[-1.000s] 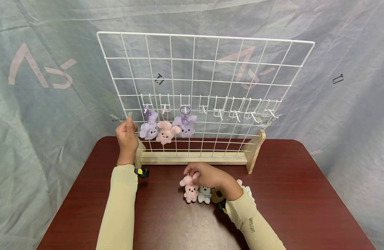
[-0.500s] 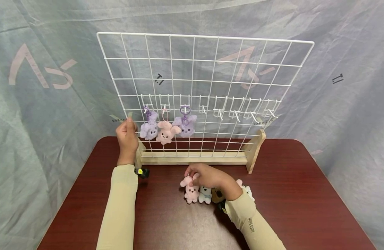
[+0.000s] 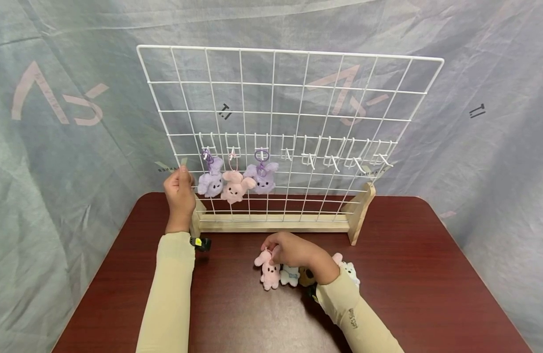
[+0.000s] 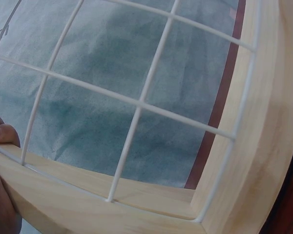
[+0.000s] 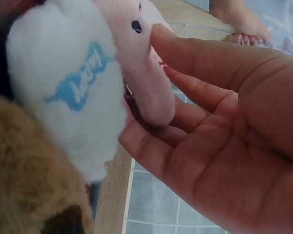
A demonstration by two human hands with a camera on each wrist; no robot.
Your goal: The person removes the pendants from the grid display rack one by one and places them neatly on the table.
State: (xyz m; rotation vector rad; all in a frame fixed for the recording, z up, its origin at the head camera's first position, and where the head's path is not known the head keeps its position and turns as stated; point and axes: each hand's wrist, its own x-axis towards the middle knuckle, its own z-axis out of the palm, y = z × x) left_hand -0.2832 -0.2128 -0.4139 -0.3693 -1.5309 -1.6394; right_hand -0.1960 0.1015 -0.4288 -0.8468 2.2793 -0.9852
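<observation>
On the bench [image 3: 236, 304], the right hand [image 3: 292, 249] is pinching the pink plush [image 3: 270, 275], thumb pressing its head, fingers curling behind its ear! A white plush [image 3: 290, 276] is lying just beside those fingers, a brown plush [image 3: 305, 276] nearer the wrist. The left hand [image 3: 180, 193] is gripping the rack [image 3: 273, 227].

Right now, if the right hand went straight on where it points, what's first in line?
The pink plush bunny, seemingly already touching the right hand; past it probably the tabletop, though depth is unclear.
</observation>
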